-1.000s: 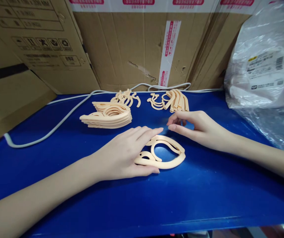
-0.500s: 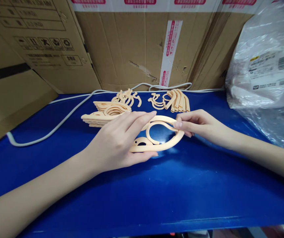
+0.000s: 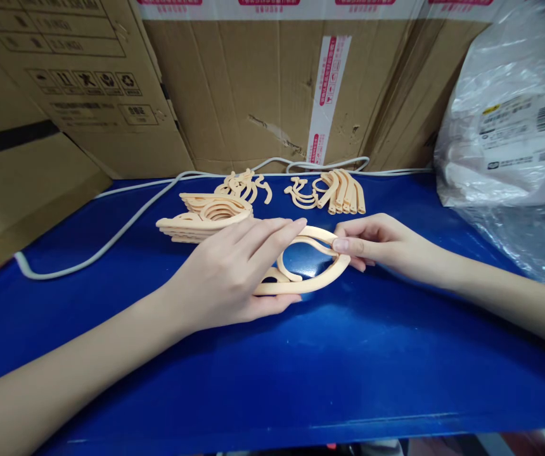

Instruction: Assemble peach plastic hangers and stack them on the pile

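Observation:
Between my two hands is a cream plastic folding hanger (image 3: 320, 278), its arms folded into a loop with a curved hook inside. My left hand (image 3: 239, 269) wraps its left part, fingers over the top and thumb beneath, so that end is hidden. At the right tip, my right hand (image 3: 362, 244) pinches the hanger between thumb and fingers. Just behind my left hand lies a stack of similar folded hangers (image 3: 201, 221). Farther back are loose curved hooks (image 3: 244, 187), a smaller group of hooks (image 3: 301, 193) and several bent hanger arms (image 3: 343, 193).
The blue table (image 3: 301, 373) ends at a front edge near me. Cardboard boxes (image 3: 253, 82) wall the back and left. A white cable (image 3: 125, 237) runs along the back and left. Plastic-wrapped goods (image 3: 505, 139) stand at the right rear.
The hanger has tilted slightly and its right tip sits a little lower and left. My left fingers have slid slightly right over it. Both hands keep their hold.

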A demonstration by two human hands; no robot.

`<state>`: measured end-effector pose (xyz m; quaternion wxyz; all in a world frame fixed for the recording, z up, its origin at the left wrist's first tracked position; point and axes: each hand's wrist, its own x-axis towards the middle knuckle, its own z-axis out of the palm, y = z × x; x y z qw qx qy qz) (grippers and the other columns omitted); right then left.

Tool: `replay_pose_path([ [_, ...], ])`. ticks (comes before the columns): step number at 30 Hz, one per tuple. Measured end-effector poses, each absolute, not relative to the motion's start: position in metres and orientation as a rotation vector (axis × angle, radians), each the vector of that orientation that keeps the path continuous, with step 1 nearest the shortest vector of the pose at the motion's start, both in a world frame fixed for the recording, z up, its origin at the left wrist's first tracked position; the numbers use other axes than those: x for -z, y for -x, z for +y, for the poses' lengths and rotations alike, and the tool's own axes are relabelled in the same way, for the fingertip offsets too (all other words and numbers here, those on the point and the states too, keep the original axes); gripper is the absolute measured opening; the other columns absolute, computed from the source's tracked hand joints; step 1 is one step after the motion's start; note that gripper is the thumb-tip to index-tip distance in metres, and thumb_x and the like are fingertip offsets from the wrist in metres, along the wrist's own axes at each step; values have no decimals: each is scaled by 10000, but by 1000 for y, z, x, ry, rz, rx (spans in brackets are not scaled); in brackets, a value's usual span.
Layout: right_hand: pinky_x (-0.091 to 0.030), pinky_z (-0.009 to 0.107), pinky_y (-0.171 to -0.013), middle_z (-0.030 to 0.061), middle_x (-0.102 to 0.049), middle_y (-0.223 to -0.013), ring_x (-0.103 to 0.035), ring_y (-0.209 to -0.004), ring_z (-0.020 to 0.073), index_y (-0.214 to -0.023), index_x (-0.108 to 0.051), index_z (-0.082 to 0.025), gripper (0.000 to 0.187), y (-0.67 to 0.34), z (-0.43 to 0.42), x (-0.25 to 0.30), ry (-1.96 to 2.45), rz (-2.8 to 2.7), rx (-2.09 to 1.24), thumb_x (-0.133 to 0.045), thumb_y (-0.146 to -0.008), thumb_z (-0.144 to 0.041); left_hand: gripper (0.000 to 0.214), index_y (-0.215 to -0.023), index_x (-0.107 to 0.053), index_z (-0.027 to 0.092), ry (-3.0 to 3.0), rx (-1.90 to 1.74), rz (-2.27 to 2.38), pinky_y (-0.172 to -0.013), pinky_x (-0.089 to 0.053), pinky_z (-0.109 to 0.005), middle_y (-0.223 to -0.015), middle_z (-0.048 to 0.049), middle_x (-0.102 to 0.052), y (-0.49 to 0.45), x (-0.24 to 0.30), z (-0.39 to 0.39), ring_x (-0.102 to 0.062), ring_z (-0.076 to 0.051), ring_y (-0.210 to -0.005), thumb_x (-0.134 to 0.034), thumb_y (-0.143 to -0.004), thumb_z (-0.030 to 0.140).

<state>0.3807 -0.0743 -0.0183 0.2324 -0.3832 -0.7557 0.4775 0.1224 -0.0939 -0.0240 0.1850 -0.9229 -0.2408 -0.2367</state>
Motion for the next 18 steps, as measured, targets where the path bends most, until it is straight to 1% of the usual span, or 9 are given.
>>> replay_pose_path([
  [5, -270, 249, -503, -42, -487, -554, -394, -525, 75, -610, -542, -172, 412, -379, -77, 17, 1087, -2073, -1271, -624, -861, -490, 581, -1335, -461, 84, 2607, 649, -676, -1010, -494, -417, -1271, -174, -622, -123, 23, -94, -601, -287, -1177, -593, -890, 433],
  [9, -274, 241, -475, -45, -542, -570, -407, -491, 65, -682, -599, -169, 316, -375, -81, 16, 1088, -2026, -1386, -664, -841, -434, 572, -1311, -490, 79, 2611, 621, -657, -1008, -493, -439, -1277, -184, -618, -124, 23, -96, -604, -299, -1167, -601, -883, 442],
  [12, -247, 237, -436, -41, -572, -575, -388, -454, 54, -696, -589, -164, 296, -372, -85, 15, 1109, -1970, -1458, -672, -838, -411, 538, -1301, -503, 97, 2628, 623, -649, -1007, -491, -430, -1274, -176, -622, -125, 24, -97, -603, -296, -1167, -584, -891, 436],
  [16, -249, 224, -427, -38, -575, -575, -397, -458, 50, -696, -573, -164, 284, -371, -87, 16, 1111, -1913, -1473, -686, -831, -387, 575, -1323, -484, 90, 2650, 620, -651, -1018, -478, -431, -1295, -180, -607, -126, 23, -97, -585, -305, -1191, -598, -877, 433],
  [18, -249, 221, -421, -39, -575, -574, -400, -455, 50, -702, -571, -166, 276, -372, -87, 17, 1099, -1902, -1469, -692, -827, -380, 560, -1337, -468, 75, 2649, 584, -658, -1027, -467, -433, -1324, -182, -589, -126, 23, -97, -571, -303, -1209, -592, -876, 369],
])
